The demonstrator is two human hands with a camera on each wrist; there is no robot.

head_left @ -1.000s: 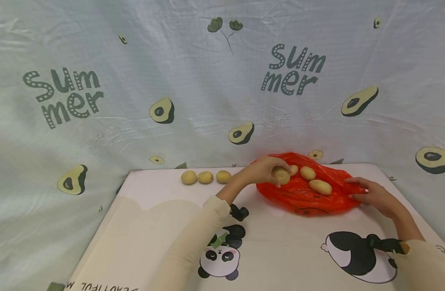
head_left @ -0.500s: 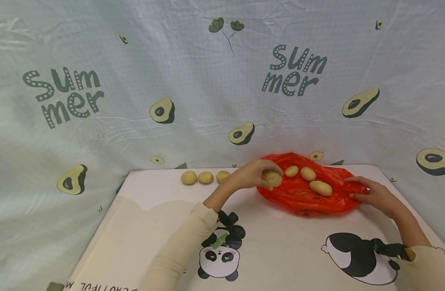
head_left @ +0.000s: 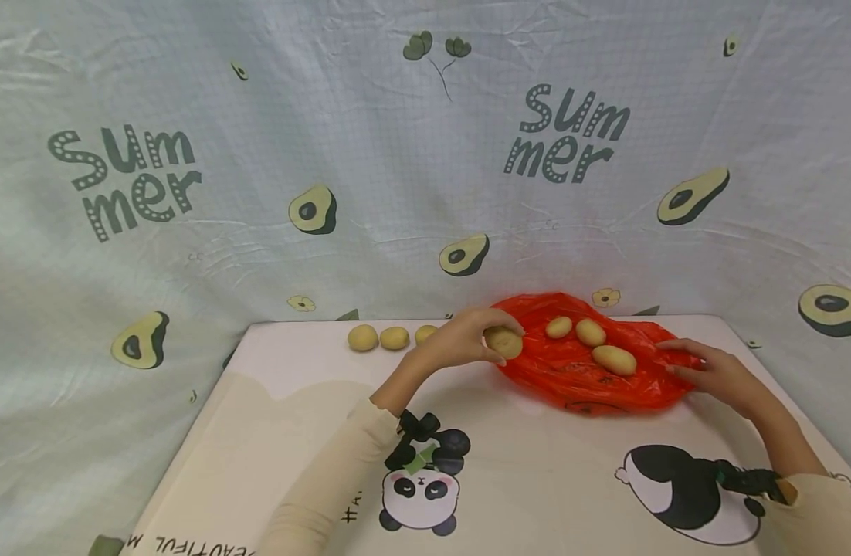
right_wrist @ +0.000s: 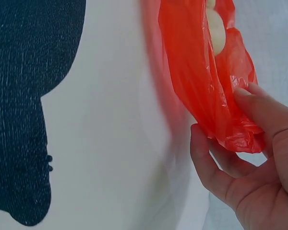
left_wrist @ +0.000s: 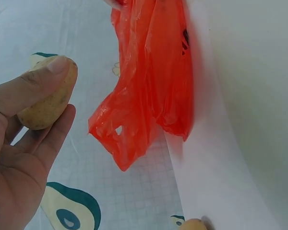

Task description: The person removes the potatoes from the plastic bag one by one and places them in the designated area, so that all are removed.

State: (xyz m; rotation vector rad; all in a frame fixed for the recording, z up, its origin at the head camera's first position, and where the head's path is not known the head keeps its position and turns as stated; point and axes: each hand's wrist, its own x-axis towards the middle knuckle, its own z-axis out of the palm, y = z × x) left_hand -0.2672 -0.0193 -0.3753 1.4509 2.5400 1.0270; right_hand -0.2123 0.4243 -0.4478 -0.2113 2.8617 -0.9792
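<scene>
Left hand [head_left: 465,340]: thumb and fingers pinch a potato [head_left: 503,343]. Clock directions refer to the head view, 12 o'clock toward its top.
Held potato: at 3 o'clock from the left hand, at its fingertips; at 9 o'clock from the right hand [head_left: 719,378], well apart from it. The left wrist view shows a gap between it and the red bag [head_left: 550,384].
Right hand: thumb and fingers grip the bag's 3 o'clock end, the thumb on top of the plastic and the other fingers beneath.
Red bag: between the two hands, at 9 o'clock from the right.
Bagged potatoes [head_left: 590,333]: three, lying within the red plastic; at 3 o'clock from the held potato.
Potato row [head_left: 394,338]: three, at 9 o'clock from the left hand, the nearest partly hidden by it.
Tabletop [head_left: 537,471]: pale, with a printed panda [head_left: 420,498] between 6 and 7 o'clock from the left hand.
Backdrop [head_left: 377,131]: avocado-print cloth.
</scene>
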